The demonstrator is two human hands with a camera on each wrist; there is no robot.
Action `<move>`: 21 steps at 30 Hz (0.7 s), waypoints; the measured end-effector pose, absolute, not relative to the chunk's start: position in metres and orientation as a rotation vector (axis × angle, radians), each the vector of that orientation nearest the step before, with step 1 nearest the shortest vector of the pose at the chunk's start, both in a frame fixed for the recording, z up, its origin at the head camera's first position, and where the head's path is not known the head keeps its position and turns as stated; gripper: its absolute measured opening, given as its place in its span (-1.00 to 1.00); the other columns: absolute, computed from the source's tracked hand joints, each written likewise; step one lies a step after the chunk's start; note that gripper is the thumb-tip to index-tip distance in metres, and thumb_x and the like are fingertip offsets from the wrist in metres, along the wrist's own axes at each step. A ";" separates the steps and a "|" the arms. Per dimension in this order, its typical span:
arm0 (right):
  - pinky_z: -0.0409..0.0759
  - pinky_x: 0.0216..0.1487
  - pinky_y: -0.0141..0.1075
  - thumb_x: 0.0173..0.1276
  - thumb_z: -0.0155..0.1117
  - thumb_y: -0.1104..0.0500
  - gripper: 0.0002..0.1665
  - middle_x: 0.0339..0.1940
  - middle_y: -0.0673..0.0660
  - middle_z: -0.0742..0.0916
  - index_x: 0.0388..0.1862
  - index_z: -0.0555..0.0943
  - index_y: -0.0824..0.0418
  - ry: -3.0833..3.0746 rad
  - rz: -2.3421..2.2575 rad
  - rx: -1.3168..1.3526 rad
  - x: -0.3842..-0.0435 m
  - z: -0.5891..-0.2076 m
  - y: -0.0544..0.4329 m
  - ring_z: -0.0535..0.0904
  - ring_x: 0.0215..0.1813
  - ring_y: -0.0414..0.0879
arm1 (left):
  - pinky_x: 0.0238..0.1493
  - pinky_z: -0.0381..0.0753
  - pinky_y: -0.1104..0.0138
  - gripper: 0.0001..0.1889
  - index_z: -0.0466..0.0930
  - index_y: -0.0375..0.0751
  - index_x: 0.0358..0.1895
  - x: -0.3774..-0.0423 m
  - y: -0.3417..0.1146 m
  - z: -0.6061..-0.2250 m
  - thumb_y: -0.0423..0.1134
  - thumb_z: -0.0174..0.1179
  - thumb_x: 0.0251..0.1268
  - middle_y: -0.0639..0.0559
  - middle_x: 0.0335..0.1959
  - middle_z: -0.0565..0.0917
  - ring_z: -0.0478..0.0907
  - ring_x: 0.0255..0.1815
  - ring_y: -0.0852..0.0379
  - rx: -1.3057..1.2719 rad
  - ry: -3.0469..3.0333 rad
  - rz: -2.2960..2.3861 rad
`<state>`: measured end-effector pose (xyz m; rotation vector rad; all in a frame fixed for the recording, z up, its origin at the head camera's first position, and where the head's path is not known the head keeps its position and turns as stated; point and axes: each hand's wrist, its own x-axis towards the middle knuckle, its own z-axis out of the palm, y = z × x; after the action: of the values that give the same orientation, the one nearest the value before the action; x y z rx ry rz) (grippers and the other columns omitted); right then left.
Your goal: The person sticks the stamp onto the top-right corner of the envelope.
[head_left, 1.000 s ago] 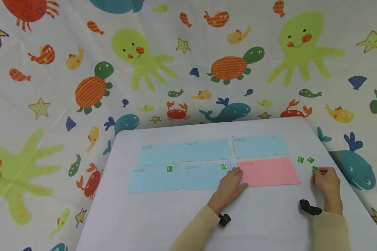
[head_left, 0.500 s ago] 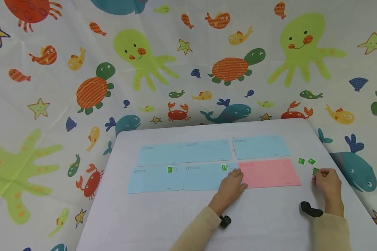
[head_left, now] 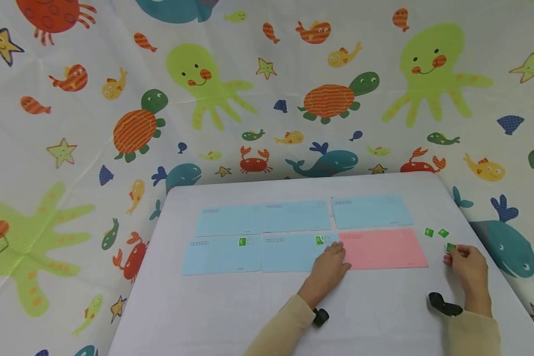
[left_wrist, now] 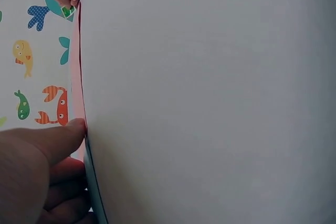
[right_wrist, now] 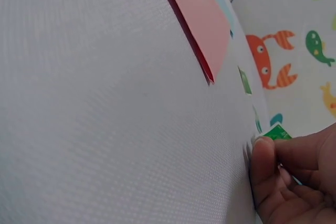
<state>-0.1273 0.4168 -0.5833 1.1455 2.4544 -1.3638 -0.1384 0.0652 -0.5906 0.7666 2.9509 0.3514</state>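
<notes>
My left hand rests with fingers extended on the right end of the front middle blue envelope, at the left edge of the pink envelope. In the left wrist view its thumb lies along the envelopes' near edge. At the table's right side, my right hand pinches a green stamp between thumb and index finger. The right wrist view shows that stamp sticking out past the fingertips, close over the table. Just behind it lie two loose green stamps, one left and one right.
Three blue envelopes, left, middle and right, form the back row. A front left blue envelope bears a green stamp, and the middle one another. A sea-animal cloth hangs behind the white table.
The head view has tilted slightly, so everything sits a little lower in it. My right hand keeps its pinch on the stamp, and more of the stamp shows now. My left hand stays put.
</notes>
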 end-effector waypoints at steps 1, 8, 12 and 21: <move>0.52 -0.51 -0.55 0.65 -0.24 0.05 -0.34 -0.03 0.30 0.55 0.52 0.09 0.45 2.454 -1.365 1.147 -0.127 -0.584 0.418 0.52 -0.47 -0.35 | 0.44 0.42 0.37 -0.54 0.59 -0.13 0.27 -0.138 0.065 -0.591 0.05 0.13 0.48 0.09 0.42 0.51 0.41 0.48 0.19 0.767 2.949 0.348; 0.54 -0.50 -0.58 0.63 -0.15 0.05 -0.36 -0.05 0.27 0.60 0.50 0.19 0.44 2.480 -1.384 1.154 -0.127 -0.587 0.416 0.52 -0.47 -0.36 | 0.41 0.47 0.35 -0.56 0.62 -0.14 0.22 -0.138 0.064 -0.595 0.04 0.18 0.45 0.06 0.38 0.55 0.46 0.44 0.16 0.800 2.983 0.387; 0.53 -0.50 -0.60 0.62 -0.06 0.04 -0.38 -0.11 0.18 0.61 0.47 0.28 0.40 2.481 -1.431 1.167 -0.125 -0.585 0.413 0.51 -0.46 -0.39 | 0.40 0.47 0.33 -0.58 0.64 -0.15 0.19 -0.139 0.063 -0.597 0.02 0.18 0.45 0.04 0.36 0.57 0.47 0.43 0.13 0.815 2.989 0.428; 0.57 -0.48 -0.61 0.59 0.03 0.11 -0.42 -0.06 0.20 0.62 0.43 0.36 0.43 2.522 -1.496 1.109 -0.123 -0.582 0.403 0.56 -0.49 -0.43 | 0.41 0.47 0.31 -0.59 0.64 -0.19 0.18 -0.139 0.063 -0.597 -0.02 0.20 0.44 0.00 0.36 0.57 0.47 0.43 0.11 0.823 2.978 0.484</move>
<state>-0.1229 0.4031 -0.5817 1.1091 2.5220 -1.4961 -0.1389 0.0634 -0.5966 0.8231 2.9784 0.4840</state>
